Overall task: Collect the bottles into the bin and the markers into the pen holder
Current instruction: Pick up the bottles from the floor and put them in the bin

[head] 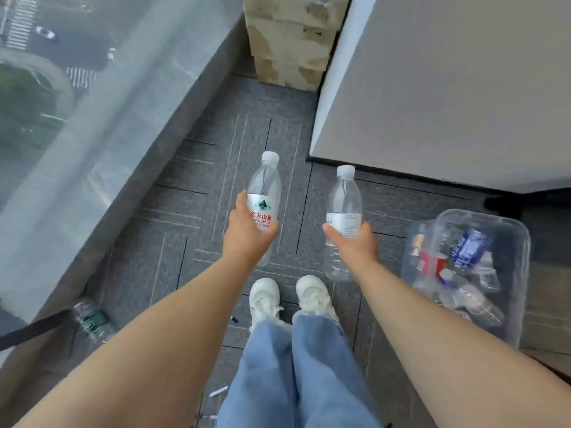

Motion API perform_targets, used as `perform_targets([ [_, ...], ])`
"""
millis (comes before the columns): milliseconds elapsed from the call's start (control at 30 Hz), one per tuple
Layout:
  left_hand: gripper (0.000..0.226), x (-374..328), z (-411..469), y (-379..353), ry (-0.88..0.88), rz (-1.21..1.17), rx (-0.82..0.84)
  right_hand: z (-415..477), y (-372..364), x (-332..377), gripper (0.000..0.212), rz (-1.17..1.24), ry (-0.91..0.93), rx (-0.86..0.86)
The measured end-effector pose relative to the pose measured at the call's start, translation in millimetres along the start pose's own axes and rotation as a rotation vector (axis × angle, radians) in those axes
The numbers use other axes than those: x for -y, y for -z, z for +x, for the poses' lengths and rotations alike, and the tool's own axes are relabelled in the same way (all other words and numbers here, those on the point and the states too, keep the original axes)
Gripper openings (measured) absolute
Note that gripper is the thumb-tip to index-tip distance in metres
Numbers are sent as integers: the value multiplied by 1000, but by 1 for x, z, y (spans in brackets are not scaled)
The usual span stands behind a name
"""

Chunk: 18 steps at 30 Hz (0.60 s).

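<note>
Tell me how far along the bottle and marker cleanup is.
Done: several bottles lie in the clear plastic bin. In hand: the left hand grips a red-labelled clear bottle, the right hand a white-labelled clear bottle. Left: a green-labelled bottle and a white marker on the carpet; no pen holder in view.

Red-label bottle (264, 182), white-label bottle (344, 199), upright.

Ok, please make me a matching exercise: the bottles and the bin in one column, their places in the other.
Things: 1 red-lettered bottle; 2 white-label bottle; 3 green-label bottle; 4 clear bin.
Places: a floor, person's right; b left hand; c floor, by the window ledge; d right hand.
Pairs: 1-b, 2-d, 3-c, 4-a.
</note>
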<state>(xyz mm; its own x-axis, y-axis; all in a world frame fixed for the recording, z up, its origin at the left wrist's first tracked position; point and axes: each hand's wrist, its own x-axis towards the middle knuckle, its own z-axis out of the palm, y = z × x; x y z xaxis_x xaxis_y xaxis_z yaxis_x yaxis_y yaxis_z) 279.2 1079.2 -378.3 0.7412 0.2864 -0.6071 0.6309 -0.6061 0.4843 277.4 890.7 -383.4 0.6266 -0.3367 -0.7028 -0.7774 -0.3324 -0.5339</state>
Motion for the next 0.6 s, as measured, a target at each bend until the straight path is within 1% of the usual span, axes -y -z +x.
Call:
perform_targets([
  [133,82,-52,-40,7,-115,64,80,-41,57,9,59,123,1,-53],
  [267,80,-94,-78,-2,-223,142,140,-79,114,-15,61,250,-58,-174],
  [367,81,-119,-107,-29,-284,202,203,-96,162,-55,69,316,-142,-331],
  [433,82,-132,-128,-55,-345,234,242,-100,195,-85,67,377,-192,-429],
  [533,83,-150,-158,-97,-395,292,301,-98,239,-128,68,408,-213,-549],
  [600,83,-160,-181,-126,-428,311,360,-96,264,-151,70,390,-205,-580],
])
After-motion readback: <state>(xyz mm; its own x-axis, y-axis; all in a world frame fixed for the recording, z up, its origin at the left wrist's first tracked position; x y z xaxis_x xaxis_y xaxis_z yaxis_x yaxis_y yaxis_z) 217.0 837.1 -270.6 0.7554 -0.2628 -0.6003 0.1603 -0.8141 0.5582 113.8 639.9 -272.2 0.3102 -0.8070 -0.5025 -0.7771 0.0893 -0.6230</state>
